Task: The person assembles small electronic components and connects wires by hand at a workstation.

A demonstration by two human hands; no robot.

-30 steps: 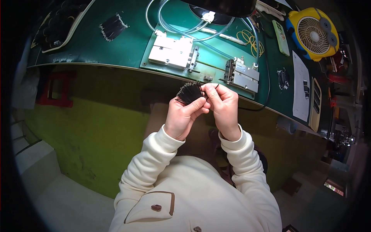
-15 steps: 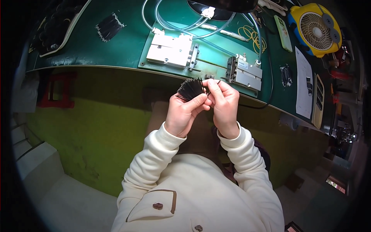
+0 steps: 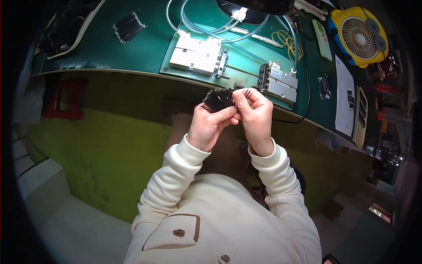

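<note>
My left hand (image 3: 206,127) is closed round a fanned bundle of short black wires (image 3: 217,100), their pale tips pointing up and away from me. Pressed close beside it, my right hand (image 3: 257,116) pinches a few black wires (image 3: 248,93) whose ends stick out above the fingers. The fingertips of both hands meet at the bundle's right side. Both hands are just off the table's front edge, before a metal plate (image 3: 237,72) carrying two silver pneumatic blocks, one on the left (image 3: 193,55) and one on the right (image 3: 282,83).
Clear air hoses (image 3: 198,30) loop behind the blocks. Other black wire bundles lie at far left (image 3: 129,27) and right (image 3: 324,87). A yellow fan (image 3: 360,39), a phone-like green object (image 3: 322,39) and a paper sheet (image 3: 345,101) are at right. A red stool (image 3: 66,99) stands below.
The right hand's fingers have shifted slightly, and more wire ends now show above them. The left hand's wires are fanned wider. The view has shifted a little.
</note>
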